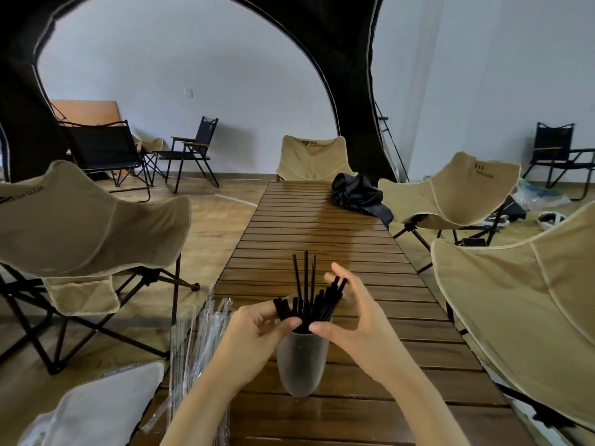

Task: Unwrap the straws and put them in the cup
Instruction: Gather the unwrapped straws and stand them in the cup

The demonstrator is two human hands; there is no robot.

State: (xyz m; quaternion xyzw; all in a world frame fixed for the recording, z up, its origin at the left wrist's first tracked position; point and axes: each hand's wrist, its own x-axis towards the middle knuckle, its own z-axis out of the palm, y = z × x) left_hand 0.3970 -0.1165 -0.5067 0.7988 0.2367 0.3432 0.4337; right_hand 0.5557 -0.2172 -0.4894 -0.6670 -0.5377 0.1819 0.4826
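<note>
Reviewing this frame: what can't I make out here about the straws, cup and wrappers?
Head view only.
Straw count: the straws bunch together, and the left hand and right hand cover part.
Straws' lower ends: hidden by the frosted cup wall.
Whether the clear wrappers at the table edge are empty: glare, and the left forearm crosses them.

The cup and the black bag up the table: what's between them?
Only bare table slats separate the cup from the black bag, per the head view.
</note>
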